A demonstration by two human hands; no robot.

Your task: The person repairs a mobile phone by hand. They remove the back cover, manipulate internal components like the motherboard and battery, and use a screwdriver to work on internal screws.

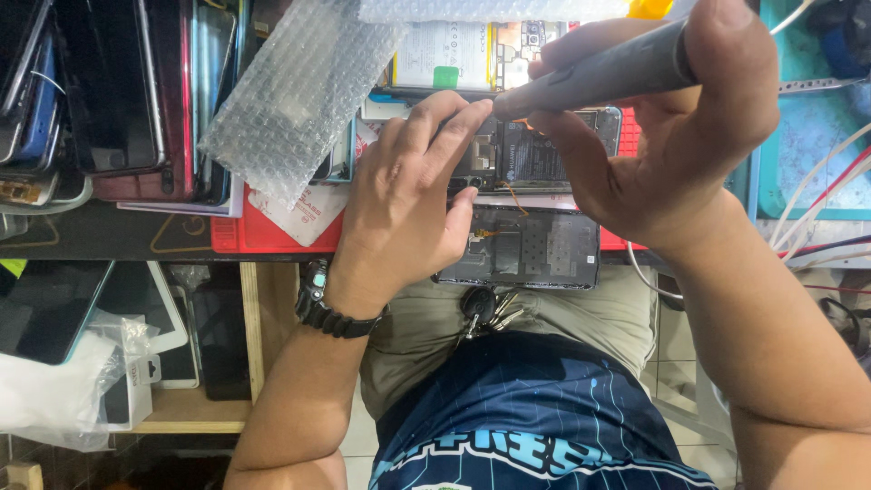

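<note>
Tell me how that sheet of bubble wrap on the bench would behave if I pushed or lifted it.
The bubble wrap looks thin and clear, so probably very light. It already lies bent over the stacked phones, so it would likely flop when lifted. Nothing visibly pins it, so a push would likely slide it.

- Phone [535, 154]: opened, back cover off, lying flat on the red mat near its front edge. Dark battery and circuit board exposed. Left fingertips press on its left part.
- Screwdriver [599, 77]: grey, pen-shaped, powered type. Held in the right fist, slanted, tip down-left against the phone's upper left area beside the left fingertips.
- Back cover [526, 249]: dark panel, inner side up, lying flat at the front edge of the mat, overhanging toward the lap, just in front of the phone. Small orange flex visible on it.
</note>
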